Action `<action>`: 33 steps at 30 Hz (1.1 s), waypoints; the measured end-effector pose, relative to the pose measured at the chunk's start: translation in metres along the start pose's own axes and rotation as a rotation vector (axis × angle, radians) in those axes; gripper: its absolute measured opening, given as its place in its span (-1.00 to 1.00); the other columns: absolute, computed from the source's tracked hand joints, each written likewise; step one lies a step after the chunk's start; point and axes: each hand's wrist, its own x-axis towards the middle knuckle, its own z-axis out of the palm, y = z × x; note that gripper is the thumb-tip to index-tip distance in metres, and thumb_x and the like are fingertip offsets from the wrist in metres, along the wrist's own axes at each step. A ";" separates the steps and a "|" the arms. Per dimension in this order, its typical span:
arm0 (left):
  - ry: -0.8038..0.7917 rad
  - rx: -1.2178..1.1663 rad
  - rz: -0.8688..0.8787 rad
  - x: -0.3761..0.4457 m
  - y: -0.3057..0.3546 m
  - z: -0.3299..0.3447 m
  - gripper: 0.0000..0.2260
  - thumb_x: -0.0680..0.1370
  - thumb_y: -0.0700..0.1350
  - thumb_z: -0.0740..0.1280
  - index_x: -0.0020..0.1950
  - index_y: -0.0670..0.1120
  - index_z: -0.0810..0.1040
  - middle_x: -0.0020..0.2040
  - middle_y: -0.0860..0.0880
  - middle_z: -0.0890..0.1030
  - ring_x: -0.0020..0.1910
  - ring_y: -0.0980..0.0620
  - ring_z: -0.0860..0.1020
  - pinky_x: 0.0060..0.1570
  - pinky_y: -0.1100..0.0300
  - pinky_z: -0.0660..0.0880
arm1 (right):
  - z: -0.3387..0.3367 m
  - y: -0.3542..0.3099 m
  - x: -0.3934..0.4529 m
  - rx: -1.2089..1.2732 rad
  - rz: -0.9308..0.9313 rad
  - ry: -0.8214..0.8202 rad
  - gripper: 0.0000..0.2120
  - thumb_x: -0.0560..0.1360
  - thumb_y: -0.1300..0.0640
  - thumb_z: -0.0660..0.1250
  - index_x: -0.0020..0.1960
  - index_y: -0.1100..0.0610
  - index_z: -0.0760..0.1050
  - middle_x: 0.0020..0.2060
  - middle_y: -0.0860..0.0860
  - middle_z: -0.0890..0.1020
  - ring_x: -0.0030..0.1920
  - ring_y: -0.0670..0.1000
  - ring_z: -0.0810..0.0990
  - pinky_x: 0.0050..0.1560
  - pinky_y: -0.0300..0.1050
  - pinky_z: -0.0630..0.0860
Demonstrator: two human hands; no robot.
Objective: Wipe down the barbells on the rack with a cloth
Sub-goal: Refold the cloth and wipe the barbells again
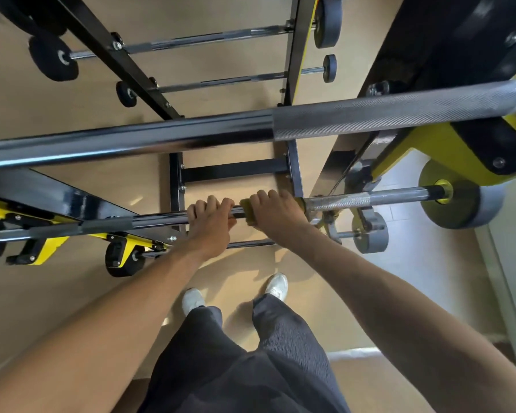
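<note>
Right hand (276, 211): our fingers curl over the barbell (355, 200), wrapping a yellow cloth (246, 214) round the shaft.
Left hand (210, 225): we grip the same bar bare, just beside the cloth at its 9 o'clock.
Barbell: lies across the rack (176, 192) below us, its grey plate (471, 201) at 3 o'clock.
Upper bar (221, 134): thick, chrome and knurled, crossing at 12 o'clock from our hands.
Far bars (215, 38): two lighter ones higher on the rack.
Floor (72, 293): tan, our white shoes (276, 286) at 6 o'clock.
</note>
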 end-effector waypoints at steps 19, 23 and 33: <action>0.171 -0.729 0.339 -0.064 -0.073 -0.014 -0.54 0.52 -0.33 0.30 0.41 -0.11 0.40 0.33 -0.06 0.43 0.32 0.02 0.40 0.39 0.15 0.34 | -0.007 -0.142 -0.040 1.516 0.817 0.299 -0.80 0.63 -0.12 0.14 0.13 -0.07 0.44 0.00 -0.12 0.59 0.00 -0.06 0.59 -0.12 -0.20 0.53; 0.002 -0.864 0.307 -0.097 -0.109 -0.029 -0.67 0.58 -0.13 0.35 0.35 -0.06 0.46 0.20 -0.02 0.51 0.16 0.06 0.49 0.25 0.22 0.47 | -0.020 -0.198 -0.007 1.990 0.940 0.338 -0.87 0.64 0.04 0.21 0.07 0.04 0.50 -0.07 0.02 0.66 0.01 0.00 0.63 0.03 -0.07 0.54; 0.203 -0.864 0.115 -0.120 -0.211 -0.043 -0.69 0.49 0.00 0.47 0.16 -0.06 0.52 0.00 0.05 0.54 -0.05 0.07 0.58 0.00 0.22 0.57 | -0.042 -0.291 0.049 1.909 0.769 0.234 -0.82 0.64 0.06 0.22 0.15 0.11 0.52 -0.04 0.04 0.66 0.10 0.03 0.60 0.18 -0.04 0.49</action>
